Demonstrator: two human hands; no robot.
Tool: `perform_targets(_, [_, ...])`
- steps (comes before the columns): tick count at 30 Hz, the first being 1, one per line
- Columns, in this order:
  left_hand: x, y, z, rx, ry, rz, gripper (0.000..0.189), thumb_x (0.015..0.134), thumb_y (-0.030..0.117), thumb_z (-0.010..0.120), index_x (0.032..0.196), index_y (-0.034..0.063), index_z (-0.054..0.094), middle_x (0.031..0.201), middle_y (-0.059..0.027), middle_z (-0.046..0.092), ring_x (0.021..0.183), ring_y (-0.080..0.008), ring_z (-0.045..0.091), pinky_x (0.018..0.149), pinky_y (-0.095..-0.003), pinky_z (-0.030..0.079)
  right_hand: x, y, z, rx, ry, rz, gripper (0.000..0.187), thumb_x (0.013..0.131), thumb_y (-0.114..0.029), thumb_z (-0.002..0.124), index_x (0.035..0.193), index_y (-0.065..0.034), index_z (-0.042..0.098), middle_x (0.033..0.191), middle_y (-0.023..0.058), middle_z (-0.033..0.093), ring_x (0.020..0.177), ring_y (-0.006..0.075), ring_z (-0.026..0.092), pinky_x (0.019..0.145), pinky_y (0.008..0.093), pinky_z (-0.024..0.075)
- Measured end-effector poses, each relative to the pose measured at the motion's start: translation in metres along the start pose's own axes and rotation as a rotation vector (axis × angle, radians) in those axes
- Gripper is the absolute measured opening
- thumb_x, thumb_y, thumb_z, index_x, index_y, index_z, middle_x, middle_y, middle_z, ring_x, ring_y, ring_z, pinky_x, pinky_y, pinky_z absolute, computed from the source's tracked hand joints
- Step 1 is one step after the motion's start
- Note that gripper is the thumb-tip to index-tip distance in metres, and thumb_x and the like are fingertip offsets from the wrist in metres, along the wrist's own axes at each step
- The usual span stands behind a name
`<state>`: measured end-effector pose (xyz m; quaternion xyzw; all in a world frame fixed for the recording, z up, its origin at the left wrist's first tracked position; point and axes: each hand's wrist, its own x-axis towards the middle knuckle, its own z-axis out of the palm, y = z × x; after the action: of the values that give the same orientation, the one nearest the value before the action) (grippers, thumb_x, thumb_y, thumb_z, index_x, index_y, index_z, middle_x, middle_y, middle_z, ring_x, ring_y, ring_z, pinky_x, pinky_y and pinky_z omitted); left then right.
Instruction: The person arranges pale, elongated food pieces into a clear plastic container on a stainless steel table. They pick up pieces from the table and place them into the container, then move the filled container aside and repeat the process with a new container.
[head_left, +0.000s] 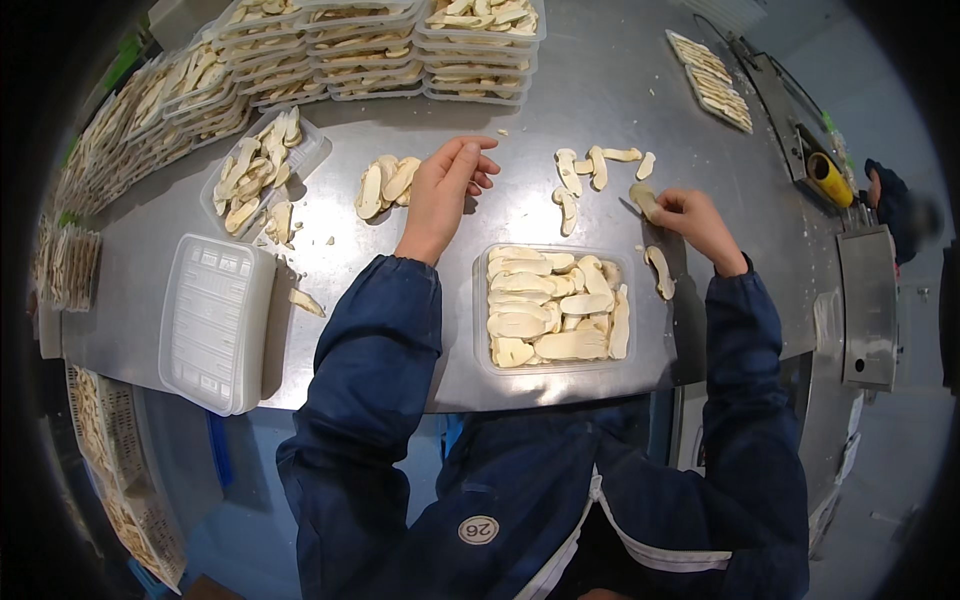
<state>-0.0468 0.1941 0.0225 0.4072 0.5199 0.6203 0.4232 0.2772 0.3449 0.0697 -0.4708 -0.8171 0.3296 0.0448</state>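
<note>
My right hand (688, 219) pinches a mushroom slice (643, 201) above the steel table, right of several loose mushroom slices (598, 166). My left hand (445, 184) is raised with loosely bent fingers and nothing visible in it. Left of it lies a small pile of mushroom slices (385, 187), partly hidden by the hand. Closest to my body, between my forearms, a clear plastic tray (480, 315) is filled with mushroom slices laid mostly side by side. One more slice (660, 273) lies just below my right hand.
Nested plastic trays (214, 322) rest at left beside a tilted tray (315, 154) heaped with slices. Stacks of filled trays (480, 64) line the far and left sides. Filled trays (709, 79) lie far right, near metal equipment (870, 307). Another person (900, 202) is at right.
</note>
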Motion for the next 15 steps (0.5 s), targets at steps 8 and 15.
perform_targets(8, [0.002,-0.001,0.002,-0.021,-0.009,-0.004,0.038,0.105,0.033,0.042,0.119,0.0059,0.064,0.092,-0.0014,0.065,0.079,-0.0074,0.056,0.073,-0.0209,0.044,-0.007,-0.001,0.006,-0.126,0.196,-0.014,0.023,0.08,-0.018,0.07,0.092,0.0014,0.067,0.076,0.012,0.065,0.07,0.019,0.061,0.063,0.0317,0.0466])
perform_targets(15, [0.002,-0.002,0.0,-0.018,-0.003,-0.011,0.037,0.105,0.032,0.042,0.119,0.0059,0.064,0.092,-0.0016,0.065,0.079,-0.0075,0.056,0.073,-0.0209,0.044,-0.01,-0.02,0.031,-0.293,0.224,-0.159,0.024,0.079,-0.017,0.067,0.095,0.0002,0.065,0.094,0.017,0.064,0.085,0.0348,0.062,0.073,0.0412,0.0491])
